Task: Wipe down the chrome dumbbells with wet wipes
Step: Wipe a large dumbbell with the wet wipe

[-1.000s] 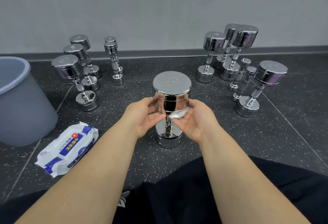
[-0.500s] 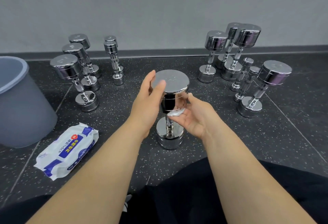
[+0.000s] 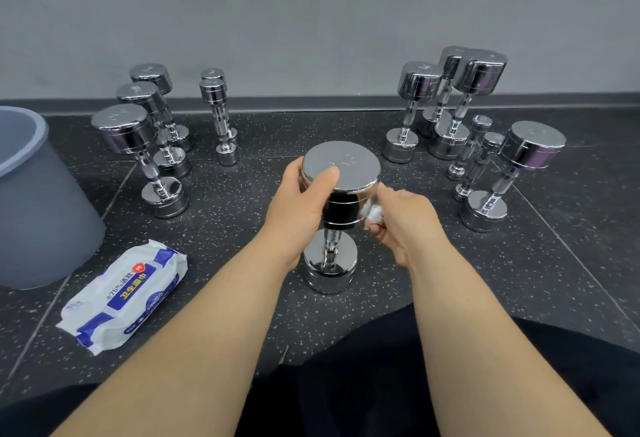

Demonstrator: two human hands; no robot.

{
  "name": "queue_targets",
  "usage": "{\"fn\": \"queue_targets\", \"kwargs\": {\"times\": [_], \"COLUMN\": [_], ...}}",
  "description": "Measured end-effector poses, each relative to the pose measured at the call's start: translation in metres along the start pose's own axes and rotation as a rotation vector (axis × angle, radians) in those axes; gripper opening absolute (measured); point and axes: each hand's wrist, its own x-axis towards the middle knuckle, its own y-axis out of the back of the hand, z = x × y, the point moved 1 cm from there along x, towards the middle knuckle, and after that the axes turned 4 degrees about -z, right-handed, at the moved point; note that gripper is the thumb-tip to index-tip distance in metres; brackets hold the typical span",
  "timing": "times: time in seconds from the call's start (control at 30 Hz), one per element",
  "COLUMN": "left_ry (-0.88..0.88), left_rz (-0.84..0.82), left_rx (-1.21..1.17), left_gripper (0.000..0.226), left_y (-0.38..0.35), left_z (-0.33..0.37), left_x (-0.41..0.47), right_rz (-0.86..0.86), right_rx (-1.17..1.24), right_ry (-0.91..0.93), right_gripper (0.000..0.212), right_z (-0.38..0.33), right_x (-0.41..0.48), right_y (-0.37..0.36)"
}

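A chrome dumbbell (image 3: 349, 168) stands upright on the dark floor in front of me. My left hand (image 3: 301, 201) grips its top head from the left, thumb lying on the flat top. My right hand (image 3: 403, 220) holds a crumpled white wet wipe (image 3: 373, 212) against the right side of that top head. The handle and lower head (image 3: 330, 265) show below my hands.
Several chrome dumbbells (image 3: 138, 145) stand upright at the back left and several more (image 3: 460, 114) at the back right along the grey wall. A grey bin (image 3: 38, 201) is at the left. A wet wipe pack (image 3: 124, 296) lies on the floor near my left arm.
My left hand closed round the top head with its thumb on top. My right hand slid the wipe from the front underside to the head's right side.
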Motion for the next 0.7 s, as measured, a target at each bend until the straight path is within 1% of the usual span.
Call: {"fn": "queue_targets", "kwargs": {"times": [0.03, 0.1, 0.17, 0.2, 0.27, 0.3, 0.37, 0.4, 0.47, 0.5, 0.6, 0.7], "left_ry": [-0.003, 0.011, 0.030, 0.037, 0.043, 0.058, 0.115, 0.159, 0.265, 0.302, 0.338, 0.376], "left_rz": [0.001, 0.008, -0.033, -0.076, -0.164, -0.194, -0.191, -0.174, -0.166, -0.175, -0.160, -0.154], "left_rx": [0.008, -0.012, -0.131, -0.187, -0.236, -0.228, -0.163, -0.125, -0.108, -0.112, -0.141, -0.187], "left_gripper": [0.055, 0.041, 0.033, 0.034, 0.043, 0.044, 0.035, 0.040, 0.062, 0.066, 0.053, 0.047], "left_y": [-0.003, -0.005, 0.001, 0.006, 0.016, 0.019, 0.021, 0.019, 0.014, 0.012, 0.012, 0.011], "left_z": [0.001, 0.003, 0.005, 0.005, 0.006, 0.008, 0.010, 0.010, 0.012, 0.013, 0.015, 0.017], "left_x": [-0.001, -0.004, -0.007, -0.007, -0.007, -0.007, -0.007, -0.006, -0.005, -0.004, 0.004, 0.010], "right_rz": [0.056, 0.119, 0.083, 0.026, -0.101, -0.150, -0.228, -0.272, -0.346, -0.365, -0.345, -0.303], "right_rx": [-0.022, 0.015, 0.102, 0.177, 0.356, 0.414, 0.464, 0.457, 0.357, 0.284, 0.163, 0.141], "right_ry": [0.064, 0.207, 0.249, 0.219, 0.135, 0.094, -0.007, -0.061, -0.130, -0.146, -0.158, -0.112], "right_gripper": [0.033, 0.026, 0.021, 0.023, 0.036, 0.033, 0.016, 0.023, 0.048, 0.053, 0.061, 0.059], "right_z": [0.000, -0.005, -0.010, -0.011, -0.010, -0.011, -0.010, -0.010, -0.006, -0.004, -0.004, -0.005], "right_x": [0.001, -0.001, -0.003, -0.003, -0.001, -0.002, -0.004, -0.004, 0.000, 0.002, 0.008, 0.011], "right_y": [0.001, 0.002, 0.000, -0.001, -0.002, -0.002, 0.000, 0.000, -0.001, -0.002, -0.005, -0.009]}}
